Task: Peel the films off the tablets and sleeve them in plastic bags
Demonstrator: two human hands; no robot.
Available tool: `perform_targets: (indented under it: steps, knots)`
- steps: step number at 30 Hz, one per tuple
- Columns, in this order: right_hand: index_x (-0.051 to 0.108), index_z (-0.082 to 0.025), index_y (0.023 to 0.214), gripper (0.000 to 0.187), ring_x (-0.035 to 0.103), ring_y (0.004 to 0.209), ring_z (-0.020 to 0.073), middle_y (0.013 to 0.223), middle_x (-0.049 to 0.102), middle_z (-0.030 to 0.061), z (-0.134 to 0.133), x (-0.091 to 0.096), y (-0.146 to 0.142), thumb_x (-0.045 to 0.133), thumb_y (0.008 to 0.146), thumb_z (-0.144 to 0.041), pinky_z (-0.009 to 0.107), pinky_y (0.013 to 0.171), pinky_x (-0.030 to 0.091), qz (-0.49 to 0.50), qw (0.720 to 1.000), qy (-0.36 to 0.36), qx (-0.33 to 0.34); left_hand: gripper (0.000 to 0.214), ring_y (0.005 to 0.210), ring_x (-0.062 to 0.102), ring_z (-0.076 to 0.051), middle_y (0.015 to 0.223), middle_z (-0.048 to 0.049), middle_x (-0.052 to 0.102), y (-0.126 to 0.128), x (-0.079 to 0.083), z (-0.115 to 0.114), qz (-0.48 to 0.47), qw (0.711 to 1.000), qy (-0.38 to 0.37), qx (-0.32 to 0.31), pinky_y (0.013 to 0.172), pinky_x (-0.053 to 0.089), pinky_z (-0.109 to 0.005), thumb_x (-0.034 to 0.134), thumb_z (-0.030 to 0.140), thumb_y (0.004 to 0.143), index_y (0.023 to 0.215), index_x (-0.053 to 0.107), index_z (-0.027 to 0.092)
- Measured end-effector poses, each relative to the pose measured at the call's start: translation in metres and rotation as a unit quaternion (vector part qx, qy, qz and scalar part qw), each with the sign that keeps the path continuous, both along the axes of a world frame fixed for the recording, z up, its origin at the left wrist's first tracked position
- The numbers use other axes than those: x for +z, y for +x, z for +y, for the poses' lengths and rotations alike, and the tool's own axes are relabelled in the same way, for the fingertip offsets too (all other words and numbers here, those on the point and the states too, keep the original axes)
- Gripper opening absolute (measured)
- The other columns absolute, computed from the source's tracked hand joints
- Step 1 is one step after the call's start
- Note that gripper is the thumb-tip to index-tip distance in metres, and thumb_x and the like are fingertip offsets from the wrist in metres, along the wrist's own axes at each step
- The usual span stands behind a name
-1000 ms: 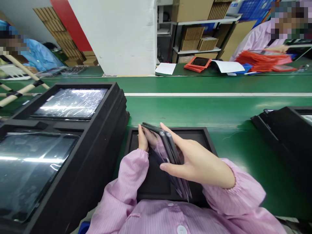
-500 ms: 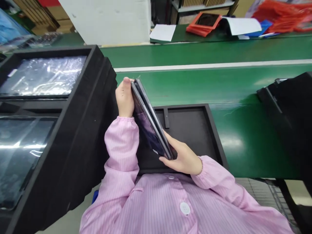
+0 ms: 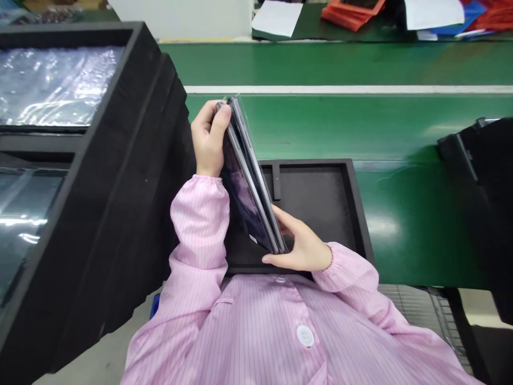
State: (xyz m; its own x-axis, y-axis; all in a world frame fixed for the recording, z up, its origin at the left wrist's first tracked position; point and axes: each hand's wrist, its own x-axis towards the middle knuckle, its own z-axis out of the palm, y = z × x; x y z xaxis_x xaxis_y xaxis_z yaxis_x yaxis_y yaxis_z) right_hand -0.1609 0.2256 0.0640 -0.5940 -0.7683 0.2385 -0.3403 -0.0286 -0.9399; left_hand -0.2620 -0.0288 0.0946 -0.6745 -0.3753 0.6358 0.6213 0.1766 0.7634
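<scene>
Two thin dark tablets [image 3: 243,195] are held face to face on edge and tilted, with a narrow gap between them at the upper end. Clear film sticks out at their top. My left hand [image 3: 209,140] is closed round the upper end, its thumb on the top corner. At the lower end, my right hand [image 3: 305,247] grips them with the thumb under the bottom edge and the fingers on the right side, partly hidden. Below them lies a black foam tray [image 3: 320,206] with a small divider.
To the left rises a stack of black trays [image 3: 132,160], the top one holding film-wrapped tablets [image 3: 56,85]. Another black stack [image 3: 481,203] stands at the right. A green bench [image 3: 404,128] with a white line runs across. Paper [image 3: 277,17] and orange items [image 3: 350,13] lie behind.
My left thumb has shifted onto the top corner of the near tablet, and the gap at the top looks wider. The tablets stand slightly more upright. The view has tipped downward.
</scene>
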Motion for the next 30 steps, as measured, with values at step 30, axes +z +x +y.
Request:
perform_targets:
  steps: [30]
  knots:
    - [0.034, -0.024, 0.156, 0.111, 0.049, 0.141, 0.0346, 0.157, 0.045, 0.0155, -0.015, -0.035, 0.011, 0.091, 0.064, -0.051, 0.050, 0.118, 0.041, -0.034, 0.997, -0.047, -0.057, 0.032, 0.081, 0.062, -0.021, 0.077, -0.0043, 0.064, 0.003, 0.001, 0.008, 0.023, 0.998, 0.045, 0.045, 0.080, 0.048, -0.037, 0.056, 0.043, 0.097, 0.073, 0.063, 0.023]
